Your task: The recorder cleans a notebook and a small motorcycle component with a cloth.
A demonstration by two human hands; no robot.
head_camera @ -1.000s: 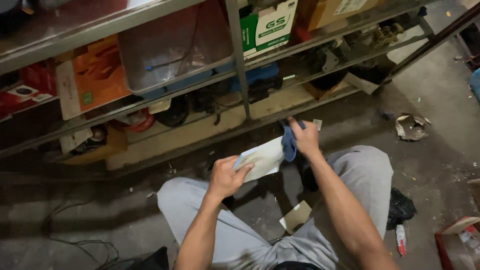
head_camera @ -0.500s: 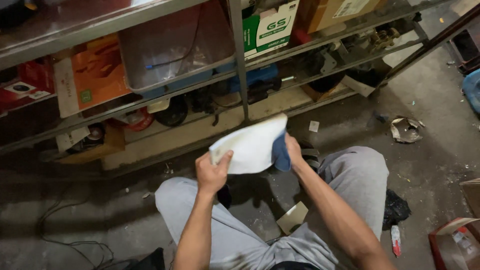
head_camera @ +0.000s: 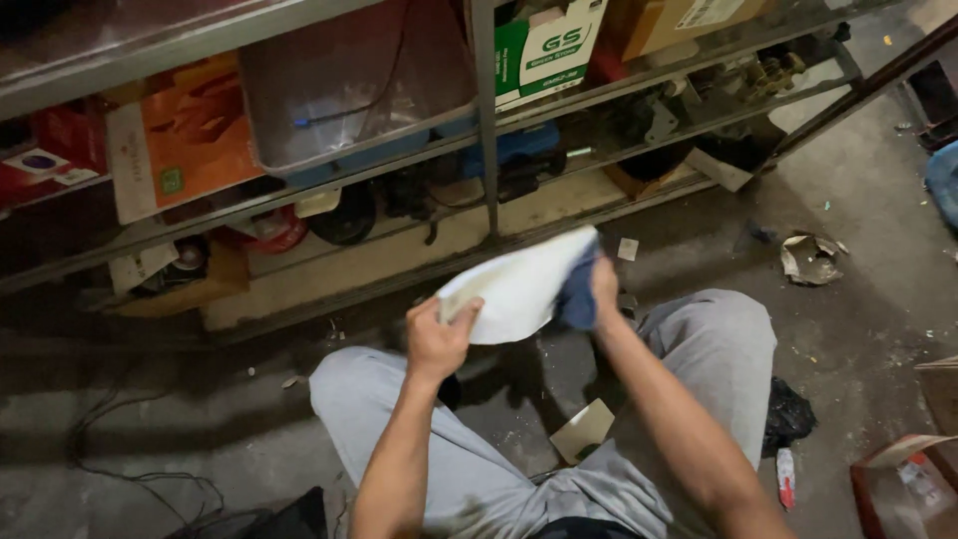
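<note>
I sit on a concrete floor with my knees apart, in front of a metal shelf rack. My left hand (head_camera: 439,334) grips the left edge of a white, flat, curved panel (head_camera: 519,284) held up between my knees. My right hand (head_camera: 599,284) presses a blue cloth (head_camera: 577,294) against the panel's right end. The cloth is partly hidden behind the panel's edge and my fingers.
The metal shelf rack (head_camera: 484,120) holds a clear plastic bin (head_camera: 349,90), an orange box (head_camera: 180,135), a green and white box (head_camera: 549,45) and dark parts. A small cardboard piece (head_camera: 584,429) lies between my legs. Crumpled paper (head_camera: 810,258) and a black rag (head_camera: 788,414) lie at right.
I have lifted the white panel and turned its broad face up towards me. My right hand with the blue cloth has shifted along the panel's right end.
</note>
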